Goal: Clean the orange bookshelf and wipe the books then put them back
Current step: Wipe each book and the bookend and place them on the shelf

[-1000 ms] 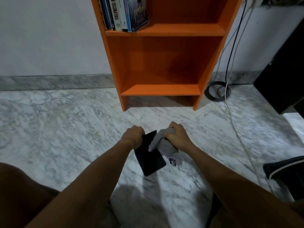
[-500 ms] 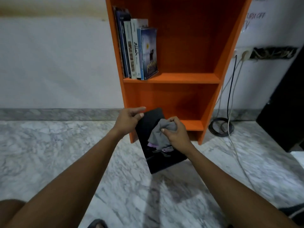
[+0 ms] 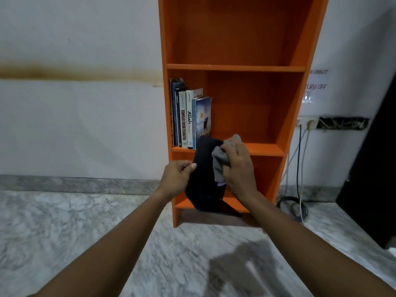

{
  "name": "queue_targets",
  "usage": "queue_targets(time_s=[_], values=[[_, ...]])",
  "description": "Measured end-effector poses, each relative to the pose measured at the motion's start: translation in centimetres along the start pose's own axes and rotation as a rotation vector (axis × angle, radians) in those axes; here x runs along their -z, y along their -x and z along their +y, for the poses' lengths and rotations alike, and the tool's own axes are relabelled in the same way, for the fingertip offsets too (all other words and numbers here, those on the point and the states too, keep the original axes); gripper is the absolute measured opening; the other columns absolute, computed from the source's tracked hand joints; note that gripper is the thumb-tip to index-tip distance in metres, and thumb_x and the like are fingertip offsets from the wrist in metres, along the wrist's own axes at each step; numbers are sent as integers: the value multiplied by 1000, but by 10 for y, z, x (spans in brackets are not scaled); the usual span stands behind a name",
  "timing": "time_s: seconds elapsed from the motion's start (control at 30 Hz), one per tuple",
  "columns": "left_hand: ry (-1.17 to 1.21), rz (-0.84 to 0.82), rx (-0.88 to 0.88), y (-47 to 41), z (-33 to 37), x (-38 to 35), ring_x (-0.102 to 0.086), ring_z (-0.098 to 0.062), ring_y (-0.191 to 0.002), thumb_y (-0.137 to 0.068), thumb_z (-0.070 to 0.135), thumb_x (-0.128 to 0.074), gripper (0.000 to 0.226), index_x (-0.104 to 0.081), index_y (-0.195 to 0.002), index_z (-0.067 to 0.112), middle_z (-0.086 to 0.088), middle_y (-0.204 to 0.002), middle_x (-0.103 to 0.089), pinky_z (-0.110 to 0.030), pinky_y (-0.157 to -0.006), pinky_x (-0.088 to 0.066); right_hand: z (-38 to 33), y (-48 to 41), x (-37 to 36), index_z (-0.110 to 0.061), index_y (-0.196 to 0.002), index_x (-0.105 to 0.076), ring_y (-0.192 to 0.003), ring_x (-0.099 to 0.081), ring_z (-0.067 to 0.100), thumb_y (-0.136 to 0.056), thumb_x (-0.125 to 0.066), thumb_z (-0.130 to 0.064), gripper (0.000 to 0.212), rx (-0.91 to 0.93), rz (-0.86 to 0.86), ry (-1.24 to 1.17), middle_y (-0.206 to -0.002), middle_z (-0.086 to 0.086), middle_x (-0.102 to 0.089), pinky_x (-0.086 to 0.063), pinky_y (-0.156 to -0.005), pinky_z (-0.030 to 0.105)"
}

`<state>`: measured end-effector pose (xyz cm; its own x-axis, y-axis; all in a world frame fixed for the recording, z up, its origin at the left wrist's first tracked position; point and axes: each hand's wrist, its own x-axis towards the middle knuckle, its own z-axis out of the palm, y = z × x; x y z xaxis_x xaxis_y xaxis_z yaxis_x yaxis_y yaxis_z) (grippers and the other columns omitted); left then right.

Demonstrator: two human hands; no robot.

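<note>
The orange bookshelf (image 3: pixel 235 68) stands against the white wall. Several books (image 3: pixel 190 118) stand upright at the left end of its middle shelf. My left hand (image 3: pixel 176 179) grips the left edge of a black book (image 3: pixel 202 181), held upright in front of the lower shelves, its top edge near the middle shelf board. My right hand (image 3: pixel 239 168) presses a bunched grey cloth (image 3: pixel 219 163) against the black book's cover. The top and bottom shelves hold nothing that I can see.
Marble floor (image 3: pixel 64 232) lies all around. Cables (image 3: pixel 297 168) hang from a wall socket (image 3: pixel 307 123) right of the shelf and coil on the floor. A dark cabinet (image 3: pixel 372 179) stands at the far right. A paper note (image 3: pixel 315 86) is stuck on the wall.
Both hands have lifted the black book and cloth from floor level up to the middle shelf's height. My view has tilted upward, so more of the shelf shows.
</note>
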<state>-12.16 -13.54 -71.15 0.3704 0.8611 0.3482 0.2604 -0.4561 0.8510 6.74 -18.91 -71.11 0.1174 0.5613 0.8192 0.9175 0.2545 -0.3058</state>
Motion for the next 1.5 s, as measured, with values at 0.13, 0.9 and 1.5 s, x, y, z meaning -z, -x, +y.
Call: queue_targets(time_s=[0.13, 0.9, 1.5], values=[[53, 43, -79, -15, 19, 7, -72, -19, -90, -102, 20, -58, 26, -80, -91, 13, -4, -90, -77, -32, -81, -58, -24, -23, -11, -14, -121, -56, -128, -55, 39, -80, -52, -6, 42, 170, -153, -115, -145, 14, -52, -53, -92, 44], [247, 90, 105, -50, -8, 19, -69, -16, -108, -103, 27, -57, 19, -75, -109, 28, 6, -107, -76, -31, -96, -55, 8, -18, -31, -11, -102, -65, -94, -73, 26, -81, -79, 4, 29, -605, -209, -853, -101, 12, -75, -61, -81, 37], [666, 421, 563, -70, 10, 0, -62, -21, -89, -64, 36, -94, 91, -30, -124, 14, -9, -106, -57, -40, -67, -54, -3, -33, -35, -17, -110, -62, -96, -55, 11, -84, -73, -6, 30, -137, -31, -326, -105, -3, -61, -44, -77, 18]])
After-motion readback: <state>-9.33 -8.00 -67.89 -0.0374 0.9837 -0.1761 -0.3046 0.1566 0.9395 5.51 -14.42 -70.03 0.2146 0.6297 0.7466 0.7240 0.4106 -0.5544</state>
